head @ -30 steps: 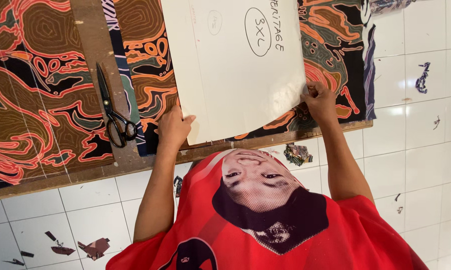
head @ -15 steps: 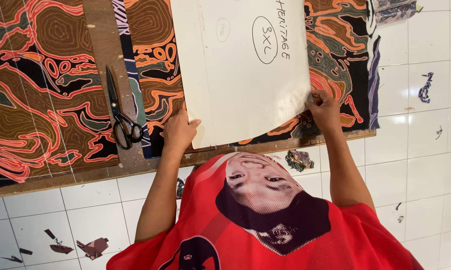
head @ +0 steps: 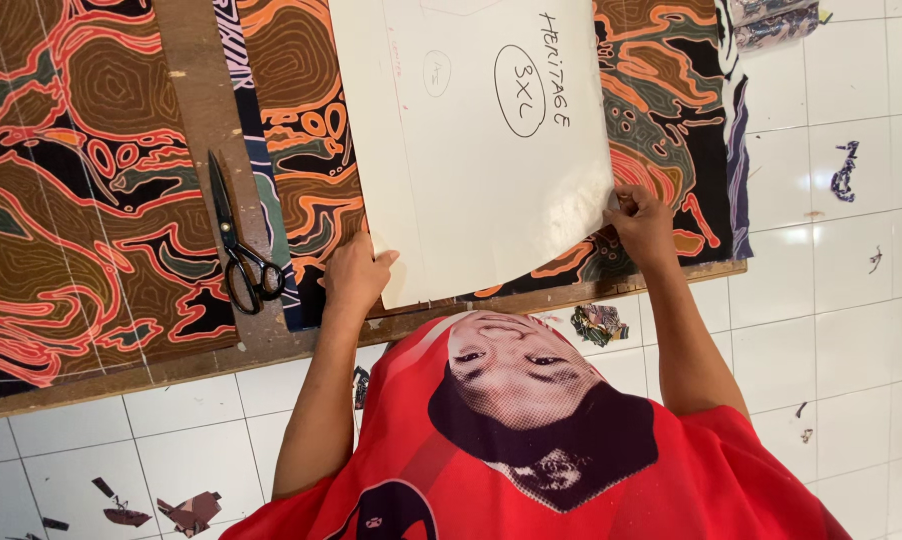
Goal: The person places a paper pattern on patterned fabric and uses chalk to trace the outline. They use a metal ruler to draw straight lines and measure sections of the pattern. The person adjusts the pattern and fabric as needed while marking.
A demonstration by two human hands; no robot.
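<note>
A large cream cardboard pattern sheet [head: 471, 150] with handwriting lies over patterned orange, black and green fabric [head: 81, 180] on a wooden board. My left hand [head: 356, 275] grips the sheet's near left corner. My right hand [head: 639, 222] pinches its near right corner, fingers closed on the edge. I wear a red printed shirt [head: 531, 460], which fills the lower part of the view. Black scissors [head: 239, 250] lie on a bare strip of the board, left of my left hand.
The wooden board [head: 201, 100] rests on a white tiled floor [head: 831, 300]. Fabric scraps [head: 599, 322] lie on the tiles by the board's near edge, with more scraps [head: 186, 510] at lower left and more fabric [head: 771, 20] at the top right.
The sheet and both hands have shifted slightly right and nearer the board's front edge; the view has drifted the same way. Both hands kept their hold on the corners.
</note>
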